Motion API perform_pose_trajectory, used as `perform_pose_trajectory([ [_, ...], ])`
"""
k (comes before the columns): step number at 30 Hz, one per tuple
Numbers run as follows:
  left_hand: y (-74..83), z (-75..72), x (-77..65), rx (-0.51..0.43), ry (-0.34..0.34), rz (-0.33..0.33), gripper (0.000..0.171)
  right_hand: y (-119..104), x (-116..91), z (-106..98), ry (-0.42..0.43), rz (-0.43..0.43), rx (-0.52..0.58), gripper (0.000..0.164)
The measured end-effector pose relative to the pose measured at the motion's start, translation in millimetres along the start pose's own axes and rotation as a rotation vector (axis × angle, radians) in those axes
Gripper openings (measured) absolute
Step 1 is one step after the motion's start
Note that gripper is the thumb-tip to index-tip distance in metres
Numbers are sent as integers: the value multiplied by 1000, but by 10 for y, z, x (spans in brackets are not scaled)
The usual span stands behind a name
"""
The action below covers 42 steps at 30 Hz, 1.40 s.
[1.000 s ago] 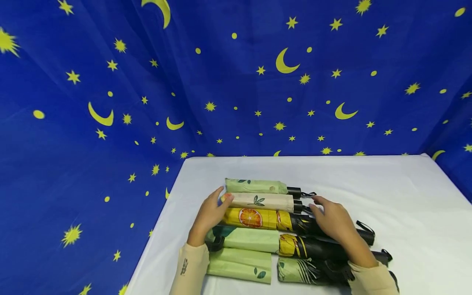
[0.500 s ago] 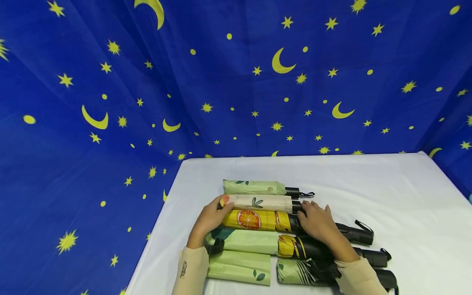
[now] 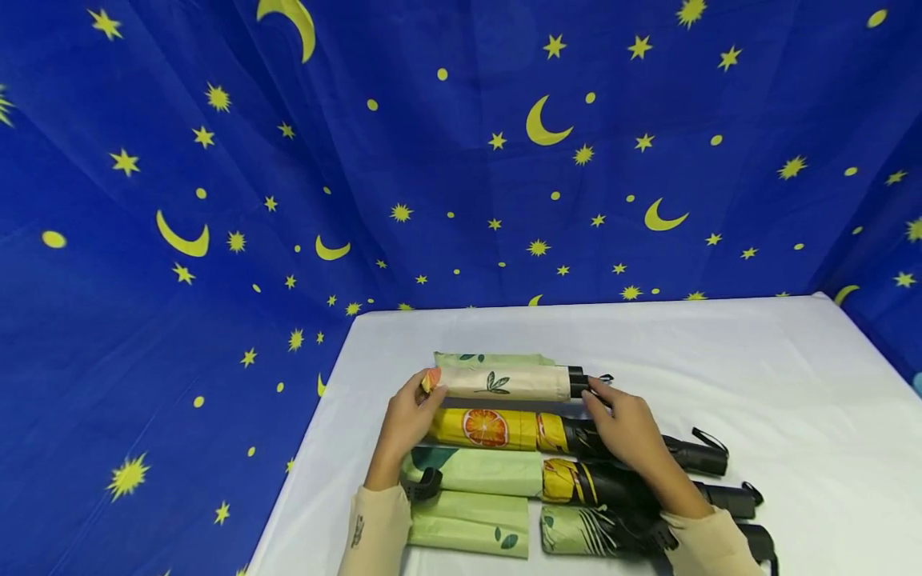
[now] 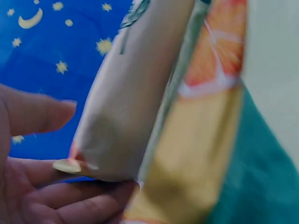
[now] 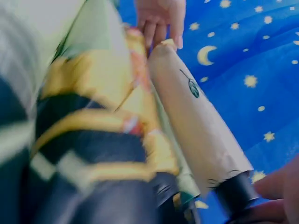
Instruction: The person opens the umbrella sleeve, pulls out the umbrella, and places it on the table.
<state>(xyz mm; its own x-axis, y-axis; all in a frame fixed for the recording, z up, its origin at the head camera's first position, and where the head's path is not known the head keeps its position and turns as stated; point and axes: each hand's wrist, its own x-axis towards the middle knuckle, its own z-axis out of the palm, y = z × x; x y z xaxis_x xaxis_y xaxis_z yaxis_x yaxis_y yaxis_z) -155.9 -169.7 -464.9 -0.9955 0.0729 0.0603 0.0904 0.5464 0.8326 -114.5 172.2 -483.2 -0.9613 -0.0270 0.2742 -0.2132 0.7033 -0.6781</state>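
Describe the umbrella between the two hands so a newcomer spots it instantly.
On the white table before the starry blue curtain lie folded umbrellas. Between the left hand and the right hand is the cream umbrella. Its cream cover with a dark leaf sprig sets it apart from the green umbrella behind and the yellow umbrella in front.

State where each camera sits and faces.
Head: on the head, facing forward and down at the cream umbrella; left hand, right hand, sleeves show.
Left wrist: on that wrist, facing the umbrella's end; left hand shows.
Right wrist: on that wrist, facing along the umbrella; both hands show.
Wrist views share the umbrella, left hand and blue curtain.
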Motion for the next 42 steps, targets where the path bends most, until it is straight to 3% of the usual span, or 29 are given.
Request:
perform_pose_trajectory([
  [5, 215, -34, -79, -114, 125, 84, 51, -123, -33, -127, 258, -1, 165, 40],
  [8, 334, -90, -138, -229, 192, 115, 50, -215, -83, -256, 291, 21, 314, 38],
  [10, 386, -140, -180, -364, 201, 139, 49, -268, -134, -374, 270, 30, 467, 37],
  [12, 413, -184, -222, -535, 175, 194, 50, -319, -188, -502, 237, 13, 619, 35],
  [14, 427, -215, -261, -700, 109, 257, 50, -363, -233, -605, 218, -51, 678, 33],
  [16, 433, -235, -295, -815, 28, 327, 49, -408, -267, -667, 216, -136, 627, 31],
  [18, 439, -246, -324, -865, -51, 387, 48, -442, -290, -692, 208, -233, 537, 30],
  [20, 440, -251, -348, -877, -114, 425, 49, -470, -312, -693, 202, -288, 478, 30],
  [22, 437, -254, -370, -862, -148, 449, 51, -484, -330, -694, 160, -315, 501, 30],
  [26, 433, -261, -419, -827, -197, 459, 45, -497, -368, -707, 82, -298, 603, 31],
  [29, 439, -267, -449, -808, -234, 444, 41, -511, -390, -722, 52, -284, 614, 32],
  [34, 463, -290, -496, -792, -239, 402, 34, -554, -438, -734, 34, -263, 623, 33],
  [42, 489, -360, -567, -776, -238, 435, 40, -597, -501, -703, 101, -236, 617, 34],
])
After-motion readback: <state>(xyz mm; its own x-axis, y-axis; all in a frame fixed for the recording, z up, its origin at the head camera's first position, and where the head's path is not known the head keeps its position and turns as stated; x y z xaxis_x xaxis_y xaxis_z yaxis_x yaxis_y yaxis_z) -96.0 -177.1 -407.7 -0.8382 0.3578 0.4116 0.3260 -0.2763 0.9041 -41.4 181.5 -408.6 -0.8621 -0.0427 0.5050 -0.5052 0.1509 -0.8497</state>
